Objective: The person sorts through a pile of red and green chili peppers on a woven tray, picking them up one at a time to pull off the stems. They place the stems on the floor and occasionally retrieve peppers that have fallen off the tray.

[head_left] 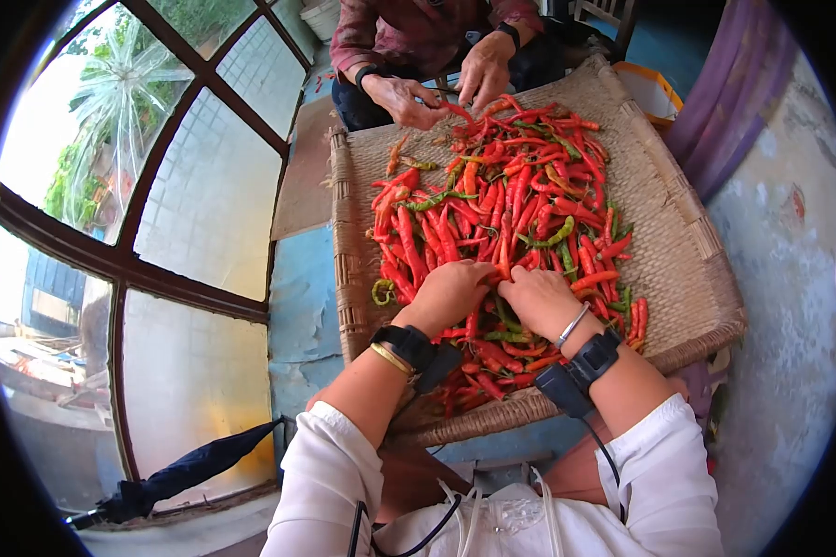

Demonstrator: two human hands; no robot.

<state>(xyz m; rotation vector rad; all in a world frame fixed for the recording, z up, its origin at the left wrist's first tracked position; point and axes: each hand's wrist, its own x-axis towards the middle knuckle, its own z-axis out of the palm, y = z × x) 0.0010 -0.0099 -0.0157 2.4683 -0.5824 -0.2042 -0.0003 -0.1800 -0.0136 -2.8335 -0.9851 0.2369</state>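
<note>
A heap of red chili peppers (pixel 520 204), with a few green ones among them, lies on a woven tray (pixel 664 186). Over the near part of the heap, my left hand (pixel 449 293) has its fingers closed on a red chili pepper (pixel 498 275). My right hand (pixel 542 299) is just beside it, its fingertips pinched together at the same chili pepper. The fingertips partly hide that pepper, so its full length cannot be made out. Both wrists wear black bands with small boxes.
Across the tray sits a person in a dark red sleeve (pixel 358 37), whose hands hold a red chili at the far edge. Framed windows (pixel 195 176) line the left, with a folded dark umbrella (pixel 195 473) below. A wall (pixel 790 306) and purple curtain (pixel 738 84) stand right.
</note>
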